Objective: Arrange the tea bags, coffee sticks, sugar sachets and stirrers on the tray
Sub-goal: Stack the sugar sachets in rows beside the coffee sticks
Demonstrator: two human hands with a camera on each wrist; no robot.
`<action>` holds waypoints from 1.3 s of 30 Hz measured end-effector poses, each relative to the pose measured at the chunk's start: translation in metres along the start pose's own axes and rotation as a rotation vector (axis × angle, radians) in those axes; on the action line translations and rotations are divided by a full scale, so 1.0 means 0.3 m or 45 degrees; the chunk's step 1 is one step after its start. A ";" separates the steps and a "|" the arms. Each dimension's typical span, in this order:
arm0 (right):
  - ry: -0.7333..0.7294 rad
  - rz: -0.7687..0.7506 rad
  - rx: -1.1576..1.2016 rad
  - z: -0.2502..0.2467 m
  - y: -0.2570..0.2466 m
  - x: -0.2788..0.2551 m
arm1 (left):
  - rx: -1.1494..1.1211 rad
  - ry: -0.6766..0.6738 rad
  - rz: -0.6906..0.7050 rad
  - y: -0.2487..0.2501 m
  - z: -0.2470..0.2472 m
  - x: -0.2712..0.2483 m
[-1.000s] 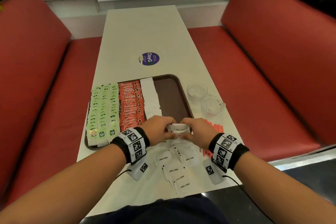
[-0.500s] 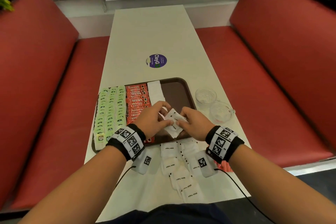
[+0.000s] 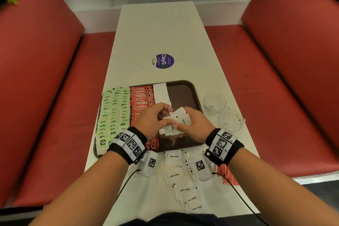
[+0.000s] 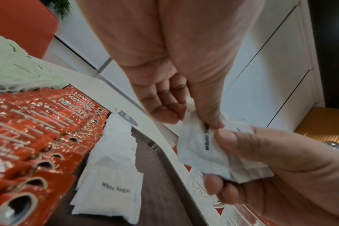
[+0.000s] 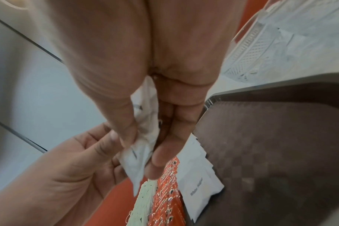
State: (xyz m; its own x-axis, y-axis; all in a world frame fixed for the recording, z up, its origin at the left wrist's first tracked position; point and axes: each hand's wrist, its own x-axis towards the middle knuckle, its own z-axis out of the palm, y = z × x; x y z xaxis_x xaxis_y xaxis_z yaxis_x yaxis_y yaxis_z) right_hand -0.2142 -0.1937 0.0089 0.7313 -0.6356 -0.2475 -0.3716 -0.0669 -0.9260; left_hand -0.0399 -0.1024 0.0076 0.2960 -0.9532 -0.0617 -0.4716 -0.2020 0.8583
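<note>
A dark brown tray (image 3: 185, 95) carries rows of green tea bags (image 3: 113, 112), red coffee sticks (image 3: 142, 97) and a column of white sugar sachets (image 3: 161, 91). Above the tray's middle, my left hand (image 3: 167, 115) and right hand (image 3: 181, 126) together hold a small bunch of white sugar sachets (image 3: 176, 123). In the left wrist view my left thumb and fingers pinch the bunch's top (image 4: 195, 119) and the right hand (image 4: 261, 160) grips its side. The right wrist view shows the right fingers (image 5: 161, 152) pinching the bunch (image 5: 135, 162). Red stirrers (image 3: 227, 172) lie on the table under my right wrist.
Several loose sugar sachets (image 3: 174, 158) lie between the tray and the table's near edge. Two glass cups (image 3: 214, 102) (image 3: 230, 120) stand right of the tray. A round purple sticker (image 3: 163, 61) marks the table beyond it. Red benches flank both sides.
Both hands have carried the bunch of sachets from the tray's near edge forward and up over the tray. The bunch has fanned out between the fingers.
</note>
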 end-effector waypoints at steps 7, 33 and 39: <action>0.069 -0.009 0.039 -0.025 0.001 0.027 | 0.098 -0.025 -0.107 -0.045 -0.007 0.025; 0.179 0.033 -0.358 -0.085 0.094 0.043 | 1.057 -0.219 -0.105 -0.119 0.077 0.066; 0.167 0.032 -0.313 -0.082 0.085 0.045 | 1.169 -0.270 -0.081 -0.114 0.095 0.067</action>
State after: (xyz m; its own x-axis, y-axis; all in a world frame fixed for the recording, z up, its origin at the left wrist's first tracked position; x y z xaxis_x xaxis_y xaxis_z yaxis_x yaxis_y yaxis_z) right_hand -0.2278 -0.2230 -0.0111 0.6456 -0.7326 -0.2155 -0.5281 -0.2244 -0.8190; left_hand -0.0415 -0.1211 -0.0377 0.2290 -0.9370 -0.2638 -0.9563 -0.2671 0.1188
